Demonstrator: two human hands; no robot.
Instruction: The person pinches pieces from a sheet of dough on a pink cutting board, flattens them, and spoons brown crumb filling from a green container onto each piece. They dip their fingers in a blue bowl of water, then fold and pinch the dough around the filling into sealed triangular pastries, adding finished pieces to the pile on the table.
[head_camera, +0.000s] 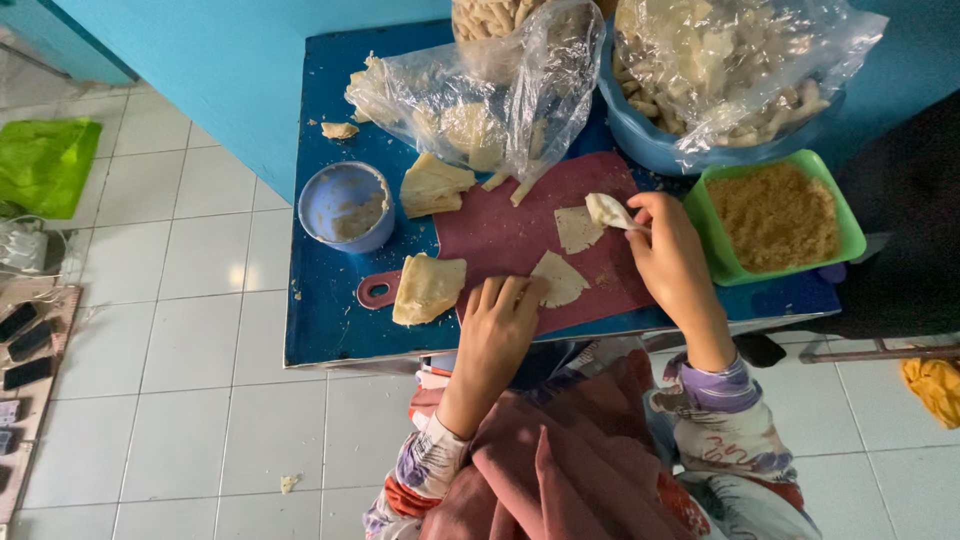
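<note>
My left hand (497, 322) rests on the near edge of a dark red cutting board (500, 235), its fingertips on a pale triangular wrapper sheet (561, 280). My right hand (672, 258) pinches a small folded wrapper piece (607, 211) above the board's right side. Another flat wrapper sheet (577, 228) lies on the board between the hands. A stack of wrapper sheets (428, 288) sits at the board's left end, by its handle.
On the blue table (325, 300) stand a small blue bowl of paste (346, 206), a second wrapper stack (433, 186), a green tray of brown crumbly filling (776, 217), clear plastic bags (480, 95) and a blue basin of finished pieces (720, 80). White floor tiles lie to the left.
</note>
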